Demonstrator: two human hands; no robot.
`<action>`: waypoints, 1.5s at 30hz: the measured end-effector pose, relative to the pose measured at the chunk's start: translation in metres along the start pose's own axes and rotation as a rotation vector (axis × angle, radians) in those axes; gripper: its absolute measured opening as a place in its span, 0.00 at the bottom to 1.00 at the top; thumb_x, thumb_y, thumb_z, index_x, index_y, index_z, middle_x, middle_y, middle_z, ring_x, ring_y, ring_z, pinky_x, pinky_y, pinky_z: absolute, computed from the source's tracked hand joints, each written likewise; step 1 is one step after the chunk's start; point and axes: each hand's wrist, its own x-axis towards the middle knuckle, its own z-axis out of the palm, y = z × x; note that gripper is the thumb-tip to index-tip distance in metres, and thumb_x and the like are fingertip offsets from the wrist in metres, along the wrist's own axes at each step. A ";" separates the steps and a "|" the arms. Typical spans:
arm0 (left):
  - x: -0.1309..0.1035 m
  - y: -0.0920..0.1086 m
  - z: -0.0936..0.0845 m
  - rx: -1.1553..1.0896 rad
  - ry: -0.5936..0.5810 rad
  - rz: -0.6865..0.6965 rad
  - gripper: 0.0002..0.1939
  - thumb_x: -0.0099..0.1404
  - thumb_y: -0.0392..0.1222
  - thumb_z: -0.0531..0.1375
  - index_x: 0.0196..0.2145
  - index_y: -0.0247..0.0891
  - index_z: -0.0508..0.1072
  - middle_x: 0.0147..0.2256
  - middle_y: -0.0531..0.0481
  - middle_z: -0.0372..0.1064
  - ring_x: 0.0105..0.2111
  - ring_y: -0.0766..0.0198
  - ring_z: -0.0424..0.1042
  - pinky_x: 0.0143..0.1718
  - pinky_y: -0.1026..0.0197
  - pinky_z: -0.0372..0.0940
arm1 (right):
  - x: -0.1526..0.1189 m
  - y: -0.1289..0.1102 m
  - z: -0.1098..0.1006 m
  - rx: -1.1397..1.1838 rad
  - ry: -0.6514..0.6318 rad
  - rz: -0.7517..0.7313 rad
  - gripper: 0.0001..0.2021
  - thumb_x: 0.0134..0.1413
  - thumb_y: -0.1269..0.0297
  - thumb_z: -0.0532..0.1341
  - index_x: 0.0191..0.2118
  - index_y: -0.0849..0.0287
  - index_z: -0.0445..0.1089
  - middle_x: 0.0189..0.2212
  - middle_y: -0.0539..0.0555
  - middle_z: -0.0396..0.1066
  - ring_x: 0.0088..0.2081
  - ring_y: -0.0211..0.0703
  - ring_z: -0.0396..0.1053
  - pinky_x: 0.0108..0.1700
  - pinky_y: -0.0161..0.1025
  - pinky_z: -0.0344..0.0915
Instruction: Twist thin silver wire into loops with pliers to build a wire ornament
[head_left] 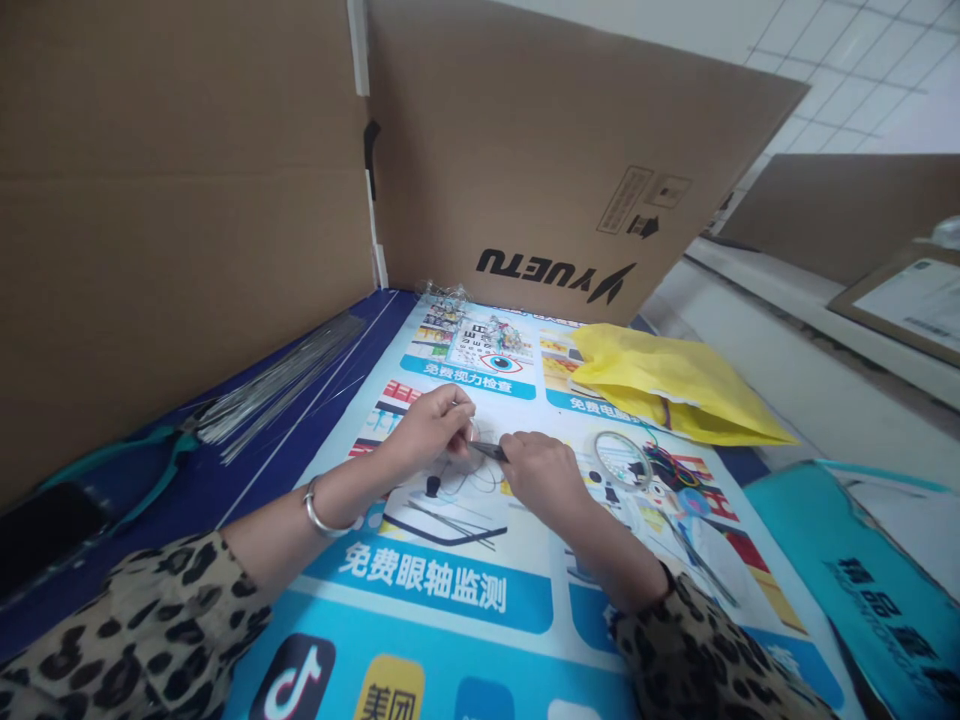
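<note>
Thin looped wire (471, 478) sits left of the yellow pouch (675, 385), on the near side. Left hand (433, 432): fingertips pinched together on wire. Right hand (546, 478): grip clamped around a dark narrow-nosed tool (489, 451); can't tell if its tip bites wire. Wire likely light, springy, slick, kinks easily; best held close to the tool tip. Wire bundle (281, 385) lies far left of pouch.

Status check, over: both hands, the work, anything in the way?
Left hand pinching fine wire, loops below. Right hand gripping dark pointed tool, tip close to left hand. Yellow packet off to the right, apart from both hands.
</note>
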 end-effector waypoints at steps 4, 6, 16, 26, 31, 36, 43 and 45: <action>0.000 0.003 -0.003 0.068 -0.055 0.057 0.08 0.61 0.44 0.53 0.29 0.37 0.61 0.21 0.55 0.66 0.16 0.71 0.65 0.20 0.69 0.61 | 0.002 -0.001 -0.012 0.078 -0.131 0.041 0.05 0.53 0.62 0.56 0.29 0.56 0.66 0.25 0.51 0.70 0.27 0.39 0.65 0.25 0.36 0.42; 0.000 0.004 -0.004 0.096 -0.082 0.086 0.07 0.61 0.43 0.52 0.29 0.38 0.61 0.21 0.55 0.66 0.17 0.71 0.66 0.20 0.69 0.61 | 0.003 -0.001 -0.016 0.141 -0.178 0.055 0.09 0.55 0.58 0.54 0.29 0.55 0.66 0.25 0.51 0.71 0.26 0.39 0.65 0.25 0.36 0.42; -0.005 0.012 -0.008 0.329 -0.176 0.222 0.08 0.63 0.41 0.50 0.28 0.38 0.64 0.23 0.54 0.66 0.21 0.71 0.67 0.24 0.69 0.62 | 0.004 0.002 -0.027 0.511 -0.361 0.075 0.14 0.53 0.54 0.54 0.23 0.56 0.66 0.19 0.49 0.67 0.22 0.36 0.60 0.23 0.33 0.45; -0.010 0.018 -0.007 0.409 -0.248 0.321 0.08 0.63 0.40 0.50 0.28 0.38 0.65 0.24 0.54 0.65 0.22 0.71 0.67 0.26 0.68 0.61 | 0.004 0.012 -0.035 0.941 -0.584 0.054 0.15 0.49 0.54 0.55 0.20 0.58 0.65 0.17 0.45 0.63 0.21 0.32 0.58 0.23 0.30 0.50; -0.005 0.009 -0.007 0.274 -0.178 0.186 0.08 0.62 0.43 0.52 0.28 0.37 0.65 0.23 0.53 0.68 0.22 0.70 0.68 0.26 0.68 0.63 | 0.005 0.021 -0.035 0.855 -0.497 0.046 0.15 0.47 0.54 0.57 0.19 0.58 0.64 0.16 0.45 0.59 0.21 0.33 0.55 0.22 0.30 0.47; 0.004 0.000 -0.009 0.066 -0.078 0.063 0.09 0.60 0.46 0.54 0.28 0.37 0.62 0.24 0.52 0.70 0.21 0.69 0.69 0.25 0.66 0.65 | 0.008 0.035 -0.028 1.000 -0.273 0.263 0.16 0.48 0.49 0.56 0.26 0.58 0.68 0.21 0.47 0.64 0.25 0.36 0.60 0.27 0.33 0.56; 0.006 -0.005 -0.011 -0.028 -0.005 0.085 0.09 0.60 0.45 0.55 0.28 0.36 0.66 0.25 0.52 0.67 0.22 0.71 0.66 0.22 0.69 0.59 | 0.013 0.037 0.007 1.350 0.057 0.675 0.23 0.46 0.45 0.57 0.37 0.62 0.70 0.30 0.54 0.69 0.33 0.41 0.67 0.36 0.38 0.63; 0.006 -0.007 -0.012 -0.047 0.031 0.079 0.09 0.58 0.44 0.56 0.26 0.36 0.66 0.23 0.54 0.64 0.20 0.72 0.62 0.21 0.69 0.57 | 0.011 0.032 0.012 1.349 0.140 0.758 0.24 0.45 0.44 0.57 0.39 0.61 0.69 0.30 0.54 0.70 0.33 0.42 0.68 0.37 0.39 0.64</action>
